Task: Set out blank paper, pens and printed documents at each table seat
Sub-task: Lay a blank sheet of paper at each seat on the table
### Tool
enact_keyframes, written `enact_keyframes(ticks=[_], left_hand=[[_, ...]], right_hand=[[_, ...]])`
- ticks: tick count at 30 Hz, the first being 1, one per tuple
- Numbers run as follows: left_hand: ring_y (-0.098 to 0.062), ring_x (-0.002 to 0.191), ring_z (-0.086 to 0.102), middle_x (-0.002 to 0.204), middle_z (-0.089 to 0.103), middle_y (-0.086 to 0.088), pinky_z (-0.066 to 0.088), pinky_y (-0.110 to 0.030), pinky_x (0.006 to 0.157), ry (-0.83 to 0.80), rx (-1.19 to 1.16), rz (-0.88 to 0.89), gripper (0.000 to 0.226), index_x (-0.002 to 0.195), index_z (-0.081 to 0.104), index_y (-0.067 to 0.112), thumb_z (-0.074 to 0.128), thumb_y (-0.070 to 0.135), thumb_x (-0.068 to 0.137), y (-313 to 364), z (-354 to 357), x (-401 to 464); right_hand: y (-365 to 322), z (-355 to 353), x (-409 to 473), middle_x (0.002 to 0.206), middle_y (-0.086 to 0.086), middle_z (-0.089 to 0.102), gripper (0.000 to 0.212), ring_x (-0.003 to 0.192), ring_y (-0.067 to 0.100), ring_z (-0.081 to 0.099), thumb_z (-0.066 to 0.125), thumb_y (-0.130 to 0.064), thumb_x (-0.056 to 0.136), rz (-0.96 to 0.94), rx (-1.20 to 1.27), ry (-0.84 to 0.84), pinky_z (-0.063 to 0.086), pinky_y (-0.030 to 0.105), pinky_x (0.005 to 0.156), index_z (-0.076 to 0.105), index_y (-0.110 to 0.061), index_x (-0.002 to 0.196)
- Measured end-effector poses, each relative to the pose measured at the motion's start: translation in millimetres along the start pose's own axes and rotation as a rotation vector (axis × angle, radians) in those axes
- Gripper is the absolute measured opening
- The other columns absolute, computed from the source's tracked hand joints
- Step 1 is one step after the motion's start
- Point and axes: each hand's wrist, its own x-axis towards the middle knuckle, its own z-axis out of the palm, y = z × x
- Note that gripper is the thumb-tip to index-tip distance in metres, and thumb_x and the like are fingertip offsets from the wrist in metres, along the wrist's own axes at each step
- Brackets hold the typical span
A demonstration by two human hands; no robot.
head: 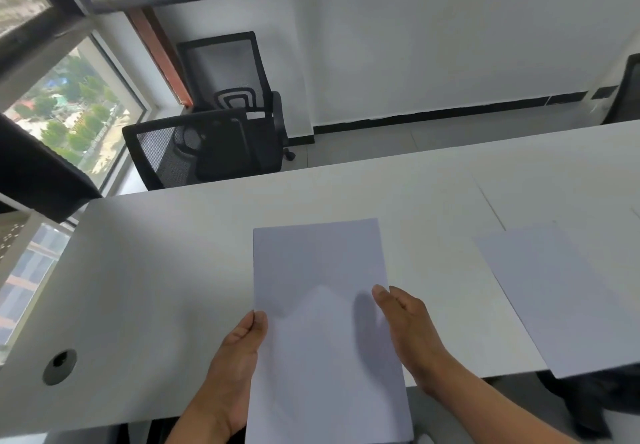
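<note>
I hold a stack of blank white paper (318, 305) upright over the near edge of the white table (156, 270). My left hand (232, 371) pinches its left edge, thumb on top. My right hand (408, 333) is at the right edge, its thumb lying on the sheet; the fingers behind are hidden. A second blank sheet (561, 298) lies flat on the table to the right, its near corner hanging over the edge. No pens or printed documents are in view.
Two black mesh office chairs (214, 146) stand behind the table's far left side by the window (69, 114). A round cable hole (59, 366) sits in the table at near left. Part of another chair (627, 94) shows at far right.
</note>
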Motion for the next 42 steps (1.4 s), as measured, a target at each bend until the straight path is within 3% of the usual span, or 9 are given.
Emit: enact_keyframes(ticks=[5,10,14,24,29,32,34,40,42], left_hand=[[-0.037,0.124,0.076,0.137,0.077,-0.014,0.059,-0.054,0.103,-0.046,-0.018,-0.027,0.035,0.133,0.077,0.015,0.055,0.033,0.113,1.2,11.1,-3.3],[-0.036,0.119,0.078,0.135,0.078,-0.014,0.069,-0.044,0.081,-0.075,-0.047,-0.018,0.035,0.135,0.076,0.013,0.056,0.032,0.113,-2.3,20.3,-4.9],[-0.039,0.122,0.076,0.135,0.077,-0.015,0.064,-0.053,0.095,-0.091,-0.029,-0.026,0.037,0.139,0.073,0.013,0.054,0.033,0.113,-5.9,25.3,-4.6],[-0.036,0.124,0.075,0.136,0.078,-0.011,0.057,-0.058,0.108,-0.156,0.034,-0.015,0.036,0.136,0.075,0.016,0.054,0.035,0.114,-6.3,49.1,-4.7],[-0.031,0.12,0.078,0.135,0.078,-0.009,0.068,-0.045,0.085,-0.205,0.079,-0.006,0.034,0.127,0.081,0.022,0.053,0.037,0.114,-6.9,68.0,-7.6],[-0.027,0.119,0.078,0.135,0.079,-0.006,0.068,-0.039,0.082,-0.227,0.126,-0.009,0.033,0.123,0.083,0.028,0.053,0.039,0.114,-5.7,89.6,-13.9],[-0.023,0.118,0.079,0.134,0.08,-0.002,0.068,-0.036,0.079,-0.24,0.164,-0.011,0.033,0.123,0.083,0.032,0.053,0.041,0.114,-5.4,110.1,-21.4],[-0.018,0.111,0.081,0.129,0.081,0.003,0.069,-0.034,0.076,-0.323,0.281,0.035,0.033,0.132,0.078,0.031,0.052,0.042,0.115,-11.2,179.4,-45.4],[-0.019,0.114,0.08,0.13,0.081,0.005,0.068,-0.043,0.09,-0.35,0.328,0.068,0.034,0.134,0.077,0.033,0.051,0.044,0.115,-16.0,208.1,-57.0]], right_hand=[[1.6,-8.1,-3.0,0.08,0.004,0.051,0.068,0.074,0.019,0.044,0.06,-0.06,0.088,-0.002,0.014,0.0,0.037,0.038,0.072,0.05,0.006,0.097],[8.7,-12.9,-0.1,0.075,-0.001,0.054,0.048,0.069,0.018,0.047,0.063,-0.049,0.096,0.009,0.029,0.018,0.038,0.036,0.07,0.051,-0.003,0.088],[16.0,-17.7,2.3,0.074,-0.002,0.057,0.037,0.069,0.017,0.048,0.062,-0.034,0.107,0.023,-0.018,0.039,0.039,0.036,0.069,0.054,-0.001,0.091],[4.3,-40.5,-12.5,0.08,0.002,0.055,0.04,0.074,0.019,0.046,0.058,-0.032,0.107,0.038,-0.009,0.106,0.038,0.038,0.071,0.051,0.007,0.101],[-2.6,-57.1,-26.5,0.084,0.007,0.057,0.052,0.076,0.02,0.048,0.058,-0.044,0.094,0.04,0.018,0.155,0.039,0.04,0.071,0.052,0.007,0.106],[-5.8,-76.0,-35.2,0.088,0.024,0.057,0.056,0.078,0.02,0.05,0.057,-0.046,0.09,0.033,0.041,0.195,0.041,0.04,0.072,0.054,0.007,0.109],[-7.5,-94.9,-42.3,0.087,0.019,0.059,0.058,0.08,0.021,0.052,0.057,-0.045,0.089,0.025,0.067,0.233,0.042,0.041,0.073,0.054,0.008,0.112],[-5.1,-163.2,-66.2,0.092,0.024,0.065,0.034,0.077,0.026,0.056,0.056,-0.029,0.104,0.026,0.104,0.328,0.046,0.043,0.071,0.058,0.004,0.11],[-8.1,-191.9,-79.8,0.091,0.025,0.064,0.035,0.076,0.026,0.057,0.057,-0.03,0.103,0.003,0.132,0.371,0.046,0.043,0.069,0.057,0.005,0.108]])
